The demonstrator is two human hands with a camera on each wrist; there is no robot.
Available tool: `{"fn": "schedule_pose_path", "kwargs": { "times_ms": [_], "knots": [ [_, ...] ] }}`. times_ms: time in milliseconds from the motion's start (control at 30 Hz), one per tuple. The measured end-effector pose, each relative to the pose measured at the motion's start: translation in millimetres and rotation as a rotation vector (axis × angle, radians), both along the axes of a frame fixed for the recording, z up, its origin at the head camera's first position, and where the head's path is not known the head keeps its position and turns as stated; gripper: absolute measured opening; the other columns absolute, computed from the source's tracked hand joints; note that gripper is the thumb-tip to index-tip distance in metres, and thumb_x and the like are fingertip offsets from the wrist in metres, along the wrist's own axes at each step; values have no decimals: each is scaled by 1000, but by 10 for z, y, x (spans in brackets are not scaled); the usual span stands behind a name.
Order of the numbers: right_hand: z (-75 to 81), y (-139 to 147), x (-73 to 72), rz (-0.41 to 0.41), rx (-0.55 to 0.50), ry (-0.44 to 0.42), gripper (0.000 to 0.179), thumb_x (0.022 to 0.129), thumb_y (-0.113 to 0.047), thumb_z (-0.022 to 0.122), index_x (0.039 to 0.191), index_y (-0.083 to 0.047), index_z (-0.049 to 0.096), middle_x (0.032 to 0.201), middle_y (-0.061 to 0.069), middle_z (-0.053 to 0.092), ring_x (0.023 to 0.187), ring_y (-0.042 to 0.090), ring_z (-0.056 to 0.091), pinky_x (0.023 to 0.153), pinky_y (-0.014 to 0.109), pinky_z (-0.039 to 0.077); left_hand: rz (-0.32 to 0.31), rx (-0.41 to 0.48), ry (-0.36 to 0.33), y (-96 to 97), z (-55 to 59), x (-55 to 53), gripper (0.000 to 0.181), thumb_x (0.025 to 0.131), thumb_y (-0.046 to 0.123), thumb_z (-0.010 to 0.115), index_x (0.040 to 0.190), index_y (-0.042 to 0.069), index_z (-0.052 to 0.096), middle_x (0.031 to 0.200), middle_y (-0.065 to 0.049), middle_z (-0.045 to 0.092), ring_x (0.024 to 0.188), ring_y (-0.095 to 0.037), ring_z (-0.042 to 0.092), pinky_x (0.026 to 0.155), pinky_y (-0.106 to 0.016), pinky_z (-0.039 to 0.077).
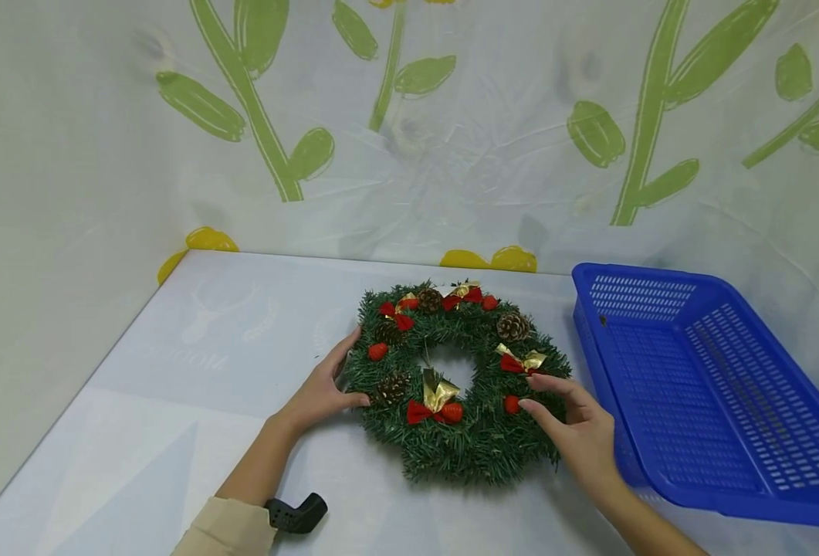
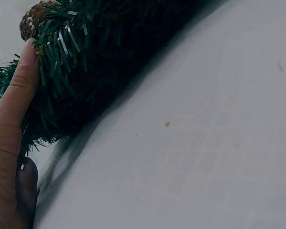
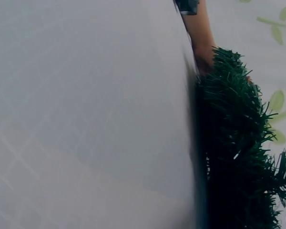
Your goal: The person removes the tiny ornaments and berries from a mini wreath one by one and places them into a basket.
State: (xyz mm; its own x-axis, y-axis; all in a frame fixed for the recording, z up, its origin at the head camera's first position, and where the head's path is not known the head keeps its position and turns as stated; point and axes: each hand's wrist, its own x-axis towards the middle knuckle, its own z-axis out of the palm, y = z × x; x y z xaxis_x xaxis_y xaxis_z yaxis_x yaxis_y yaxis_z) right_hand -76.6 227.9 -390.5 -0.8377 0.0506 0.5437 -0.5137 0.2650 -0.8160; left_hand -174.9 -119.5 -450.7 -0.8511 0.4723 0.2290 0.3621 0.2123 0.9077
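A green Christmas wreath (image 1: 478,455) lies on the white table, trimmed with red-and-gold bows, pine cones and small red balls. My left hand (image 1: 319,390) holds its left rim, thumb on top beside a pine cone (image 1: 390,386) and fingers at the outer edge. The left wrist view shows that thumb (image 2: 20,88) pressed against the needles. Over the right side of the wreath is my right hand (image 1: 583,432). Its thumb and forefinger are apart, the thumb tip near a red ball (image 1: 512,404) and the forefinger by the right bow (image 1: 520,361).
A blue plastic basket (image 1: 718,506) with perforated walls stands right of the wreath, close to my right hand. A white cloth wall (image 1: 478,177) printed with green leaves rises behind the table. A black wrist device (image 1: 298,515) sits by my left cuff.
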Motion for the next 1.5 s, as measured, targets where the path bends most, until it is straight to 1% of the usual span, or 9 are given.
{"fn": "schedule_pose_path", "kwargs": {
  "times_ms": [267,500,633,800,1000,1133,1267,1400,1500],
  "knots": [
    [-78,-55,-10,-11,-13,12,34,69,25,67,102,14,62,102,2,70,99,6,62,82,15,50,2,-1,3,-7,-11,3,108,69,48,77,154,21,15,159,-11,11,144,-37,9,113,-55,17],
    [-121,-64,-2,-32,3,-78,33,70,22,69,101,13,63,101,3,70,95,5,64,76,14,52,5,-7,13,-7,-29,-6,108,69,49,77,153,21,16,158,-11,12,144,-37,11,112,-55,19],
    [-144,-68,4,-38,18,-95,35,68,21,72,101,12,64,101,2,71,93,5,65,76,15,52,2,-2,3,-8,-26,-4,109,68,49,77,153,22,16,159,-10,12,144,-36,11,113,-55,18],
    [-185,-47,3,-54,72,-127,39,67,15,76,104,7,66,103,5,70,95,3,63,79,12,50,1,-2,-10,-8,-20,1,108,68,48,77,153,23,16,159,-9,12,144,-36,10,113,-56,18],
    [-125,-55,35,-132,209,-231,41,69,3,80,108,0,67,106,15,69,96,-5,58,83,7,44,-6,-9,-18,-2,-17,1,107,70,46,77,153,22,15,159,-10,11,144,-37,9,112,-57,17],
    [-86,-42,48,-155,283,-301,42,70,-3,81,110,-2,68,108,14,69,96,-7,56,84,5,41,-6,-7,-13,-4,-21,-6,107,70,46,78,153,22,15,159,-10,11,144,-37,9,113,-56,17],
    [-56,-27,33,-166,362,-341,43,70,-7,82,111,-4,68,108,10,69,96,-3,58,84,12,44,-4,-8,-7,-11,-23,-11,107,69,48,77,153,23,15,159,-10,12,144,-37,10,112,-56,18],
    [-26,-23,8,-171,437,-359,43,70,-9,83,111,-6,68,106,8,70,97,11,62,85,31,51,-7,-9,-3,-11,-19,-19,107,69,49,77,153,23,15,159,-10,12,144,-36,10,113,-56,18],
    [-1,-27,-14,-170,475,-373,43,70,-11,83,111,-5,69,105,9,70,98,24,64,86,45,51,-8,-4,0,-10,-9,-24,108,69,49,77,153,22,15,159,-10,12,144,-37,9,113,-57,18]
  ]
}}
